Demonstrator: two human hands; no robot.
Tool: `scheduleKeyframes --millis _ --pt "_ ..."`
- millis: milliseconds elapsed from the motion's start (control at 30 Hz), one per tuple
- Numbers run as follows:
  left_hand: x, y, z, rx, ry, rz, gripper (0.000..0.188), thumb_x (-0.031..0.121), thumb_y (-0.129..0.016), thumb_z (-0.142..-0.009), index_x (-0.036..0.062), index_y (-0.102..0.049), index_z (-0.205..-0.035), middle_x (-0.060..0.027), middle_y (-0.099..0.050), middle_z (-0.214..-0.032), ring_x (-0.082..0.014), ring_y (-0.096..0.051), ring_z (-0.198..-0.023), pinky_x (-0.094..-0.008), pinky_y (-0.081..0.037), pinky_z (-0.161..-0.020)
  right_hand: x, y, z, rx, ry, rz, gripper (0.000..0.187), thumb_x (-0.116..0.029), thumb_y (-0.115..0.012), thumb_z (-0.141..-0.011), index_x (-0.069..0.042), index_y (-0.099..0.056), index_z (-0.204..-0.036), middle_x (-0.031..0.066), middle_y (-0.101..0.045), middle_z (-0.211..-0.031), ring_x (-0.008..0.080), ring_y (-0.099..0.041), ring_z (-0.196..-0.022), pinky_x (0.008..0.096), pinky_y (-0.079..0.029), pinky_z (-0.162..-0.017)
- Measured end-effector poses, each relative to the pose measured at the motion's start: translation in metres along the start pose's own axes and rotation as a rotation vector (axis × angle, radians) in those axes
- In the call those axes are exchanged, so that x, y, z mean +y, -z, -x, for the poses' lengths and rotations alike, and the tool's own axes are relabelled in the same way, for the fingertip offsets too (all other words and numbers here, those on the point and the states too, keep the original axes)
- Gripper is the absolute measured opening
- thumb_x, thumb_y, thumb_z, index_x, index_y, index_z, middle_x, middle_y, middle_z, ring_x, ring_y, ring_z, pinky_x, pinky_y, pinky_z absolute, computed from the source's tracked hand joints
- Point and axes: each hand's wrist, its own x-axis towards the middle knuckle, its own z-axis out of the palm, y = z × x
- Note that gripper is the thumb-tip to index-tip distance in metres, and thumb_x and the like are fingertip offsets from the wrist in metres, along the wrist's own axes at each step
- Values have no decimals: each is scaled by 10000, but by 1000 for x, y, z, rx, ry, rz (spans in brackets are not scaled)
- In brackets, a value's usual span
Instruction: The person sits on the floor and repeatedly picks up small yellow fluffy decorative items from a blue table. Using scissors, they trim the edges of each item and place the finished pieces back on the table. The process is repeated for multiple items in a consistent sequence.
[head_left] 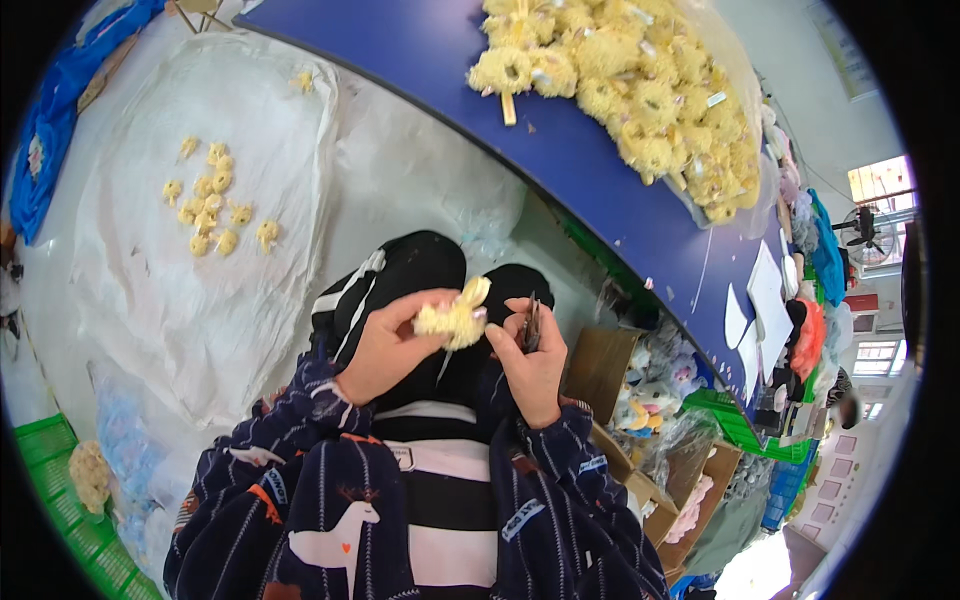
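Observation:
Above my lap, my left hand (380,350) pinches a small fluffy yellow plush piece (447,322) with ear-like tabs standing up from it. My right hand (533,378) is closed around a small dark pair of thread snips (532,326), blades pointing up. The thumb and a fingertip of that hand reach to the right side of the plush, close to or touching it; which of the two I cannot tell. A pale thin strip hangs below the plush.
To the right, a blue table (600,205) carries a large heap of yellow plush pieces (650,100) and white papers (768,300). Several more plush pieces (212,200) lie on a white sheet (130,290) at left. Cardboard boxes (600,370) and a green crate (75,490) stand nearby.

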Motion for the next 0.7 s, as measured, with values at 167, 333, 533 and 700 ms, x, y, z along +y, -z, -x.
scheduleKeyframes --millis 167,333,533,700 --pt "4 8 0 -69 -9 -212 359 -31 -660 -741 -22 -573 -1090 -75 -601 -1048 -123 -570 -942 -257 -476 -811 -9 -6 -15 -212 185 166 101 -53 -668 -791 17 -600 -819 73 -547 -708 103 -515 -621 247 -412 -548" --pt "60 50 0 41 -387 -767 335 29 -706 -619 49 -648 -949 -107 -627 -896 -235 -608 -851 -301 -476 -754 -37 -18 -52 4 446 219 59 -36 -654 -795 8 -616 -806 45 -585 -699 75 -474 -556 212 -377 -504" --pt "69 115 28 596 -151 -1526 561 113 -722 -665 39 -511 -1179 -230 -478 -1226 -383 -479 -1087 -418 -392 -935 -85 -23 -150 178 689 570 182 -124 -687 -766 -11 -609 -886 92 -584 -750 240 -562 -652 307 -445 -586" --pt "50 93 6 188 -271 -999 439 163 -673 -789 18 -523 -1175 -200 -488 -1253 -330 -494 -1140 -384 -407 -947 -61 -24 -189 28 681 750 183 -178 -629 -820 -21 -550 -871 118 -586 -828 326 -578 -707 393 -457 -567"
